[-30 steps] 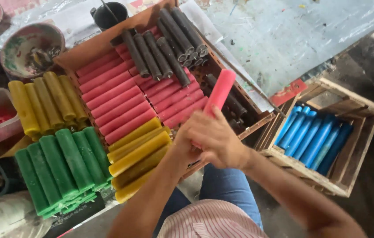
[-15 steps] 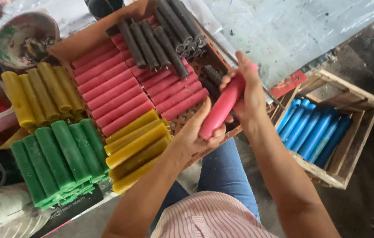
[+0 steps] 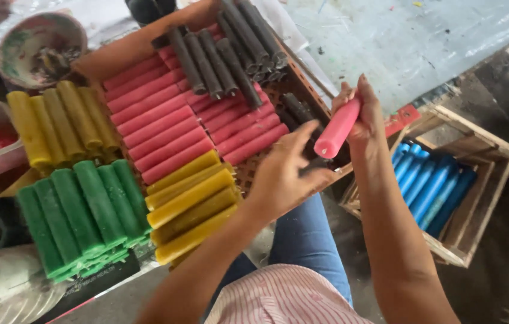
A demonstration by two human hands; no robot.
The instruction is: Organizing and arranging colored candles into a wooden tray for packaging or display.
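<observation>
Pink candle: I held a smooth pink wax cylinder candle [image 3: 338, 128] in my right hand [image 3: 363, 123], tilted with its flat end pointing toward 7 o'clock, above the right edge of the tray.
Right hand grip: my fingers were wrapped round the candle's upper half and pressed against it, thumb side toward 12 o'clock.
Left hand: my left hand [image 3: 283, 174] sat at 7 o'clock of the candle, fingers spread and loose, holding nothing; its fingertips [image 3: 311, 128] reached near the candle's lower end, and I could not tell whether they touched it.
Tray: a shallow brown tray [image 3: 124, 50] lay at 9 o'clock of my hands, with a lattice floor showing at its right side.
Pink row: more pink wax cylinders [image 3: 164, 129] lay side by side in the tray, slanting the same way.
Dark row: dark grey wax cylinders [image 3: 218, 51] lay across the tray's 12 o'clock end, on top of the pink ones.
Yellow row: mustard-yellow wax cylinders [image 3: 191, 201] lay at the tray's 6 o'clock end, just beside my left wrist.
Green stack: green wax cylinders [image 3: 80, 213] were stacked at 8 o'clock of the tray.
Yellow stack: a second group of yellow wax cylinders [image 3: 59, 123] lay at 9 o'clock.
Wooden crate: at 4 o'clock of my right hand a wooden slatted crate [image 3: 488, 150] held blue wax cylinders [image 3: 431, 186].
Bowl: a stained round bowl [image 3: 38, 48] stood at 10 o'clock, well apart.
</observation>
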